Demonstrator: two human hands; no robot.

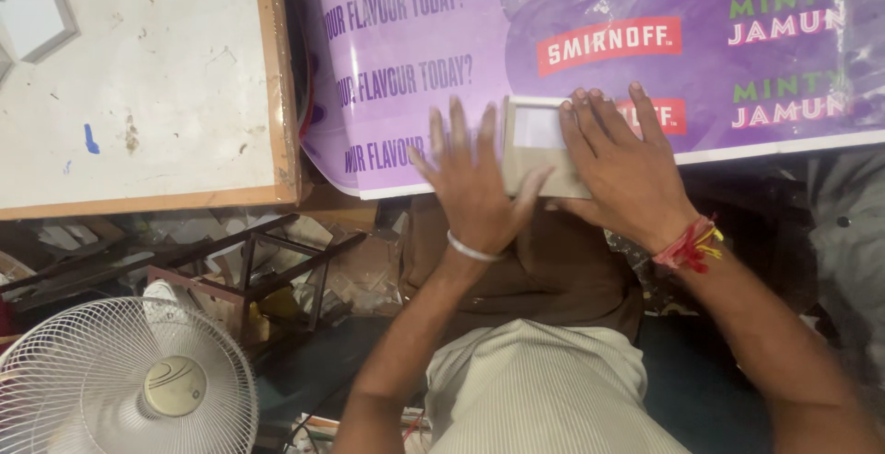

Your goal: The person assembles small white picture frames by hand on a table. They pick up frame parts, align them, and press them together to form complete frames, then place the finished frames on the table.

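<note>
our left hand (472, 187) lies flat, fingers spread, thumb touching the small white frame (539, 145); right hand (619, 164) presses it flat-palmed onto the purple printed sheet (433, 58), gripping nothing.

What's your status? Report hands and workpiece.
Left hand flat, open. Right hand pressing pale rectangular piece onto purple printed sheet. Nothing in the way.

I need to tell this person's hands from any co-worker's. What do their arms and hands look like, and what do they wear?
Both forearms are bare, with no sleeves or gloves. The left hand has a plain silver bangle at the wrist. The right hand has a red thread wristband with yellow strands.
</note>
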